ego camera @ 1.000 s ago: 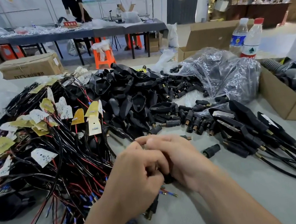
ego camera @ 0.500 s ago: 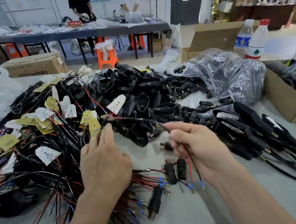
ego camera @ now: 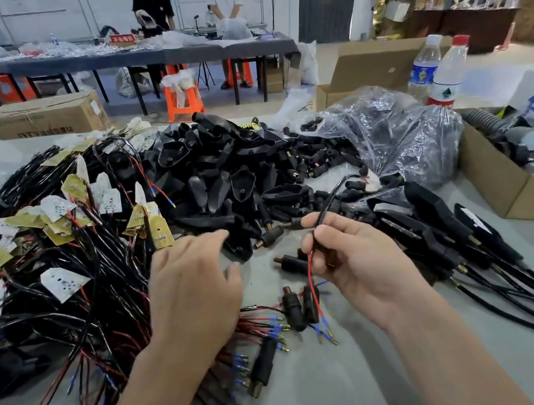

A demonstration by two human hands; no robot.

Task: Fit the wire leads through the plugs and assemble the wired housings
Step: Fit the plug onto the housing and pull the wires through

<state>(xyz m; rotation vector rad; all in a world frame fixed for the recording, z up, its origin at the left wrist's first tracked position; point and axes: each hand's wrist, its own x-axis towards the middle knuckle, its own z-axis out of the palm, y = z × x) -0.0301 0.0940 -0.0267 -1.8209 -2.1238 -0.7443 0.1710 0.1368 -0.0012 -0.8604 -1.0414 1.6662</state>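
Our right hand (ego camera: 357,258) pinches a wire lead (ego camera: 310,275) between thumb and fingers, its red end dangling toward 6 o'clock above two loose plugs (ego camera: 291,308). Our left hand (ego camera: 192,289) hovers relaxed, holding nothing, with the pile of housings (ego camera: 220,174) at its 12 o'clock.

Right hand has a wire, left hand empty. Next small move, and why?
Probably the left hand should pick up the nearest loose black brass-tipped plug: its fingers are open and empty beside the pile of black housings, while the right hand pinches the black cable, whose red blue-tipped lead hangs free with no plug on it.
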